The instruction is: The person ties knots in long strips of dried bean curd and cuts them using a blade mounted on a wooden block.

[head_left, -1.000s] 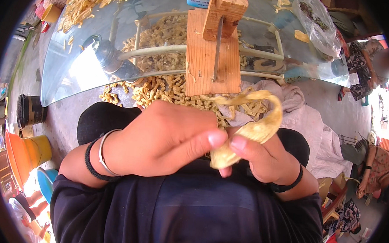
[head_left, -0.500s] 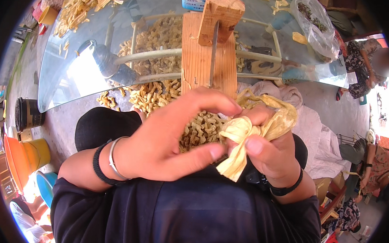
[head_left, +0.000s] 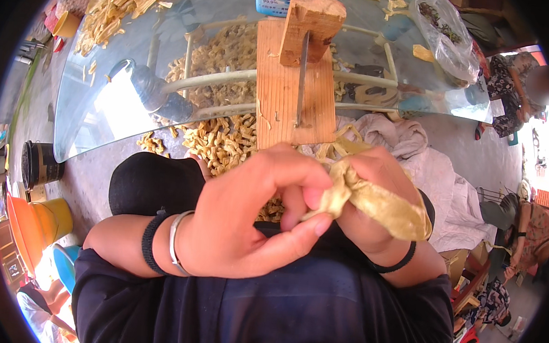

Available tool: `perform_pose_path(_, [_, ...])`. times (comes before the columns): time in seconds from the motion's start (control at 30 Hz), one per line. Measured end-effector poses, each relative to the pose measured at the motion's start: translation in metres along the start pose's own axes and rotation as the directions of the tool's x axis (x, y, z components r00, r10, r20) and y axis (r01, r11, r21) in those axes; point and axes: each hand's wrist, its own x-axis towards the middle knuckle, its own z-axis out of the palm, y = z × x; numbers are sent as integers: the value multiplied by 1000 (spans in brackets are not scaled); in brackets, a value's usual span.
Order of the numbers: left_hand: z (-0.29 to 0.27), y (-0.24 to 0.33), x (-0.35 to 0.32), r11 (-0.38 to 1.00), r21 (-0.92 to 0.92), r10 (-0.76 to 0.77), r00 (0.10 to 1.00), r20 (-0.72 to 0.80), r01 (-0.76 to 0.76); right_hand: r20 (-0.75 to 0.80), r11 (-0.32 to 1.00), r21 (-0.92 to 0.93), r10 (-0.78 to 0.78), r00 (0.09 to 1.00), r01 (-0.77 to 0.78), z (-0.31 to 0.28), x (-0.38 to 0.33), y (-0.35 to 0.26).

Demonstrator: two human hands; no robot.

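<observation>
My left hand and my right hand meet close in front of my chest, both gripping one yellowish, wrinkled strip of soft sheet. The strip is bunched between my fingers and its loose end drapes over my right hand toward the right. Just beyond the hands lies a pile of knotted yellow pieces on the ground. A wooden board with an upright metal blade and a wooden block on top rests on the glass tabletop ahead of me.
More yellow strips lie on the far left of the glass. A clear plastic bag sits at its right end. White cloth covers the ground to the right. Stacked orange and yellow bowls stand at left. A seated person is at far right.
The strip has been pulled in and bunched tighter between my hands. Its spread ends have closed into one draped roll, and my left fingers have closed around it.
</observation>
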Motion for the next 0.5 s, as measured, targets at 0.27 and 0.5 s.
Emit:
perform_pose_path(0.27, [-1,-12,6,842,-453,-355,933,-54,294,-40,991,130,-32,999,37,-4,0,-4])
perform_pose_path(0.5, [-12,-11,8,955,-100,-276,959,59,281,11,994,107,20,1000,-21,0,1,-6])
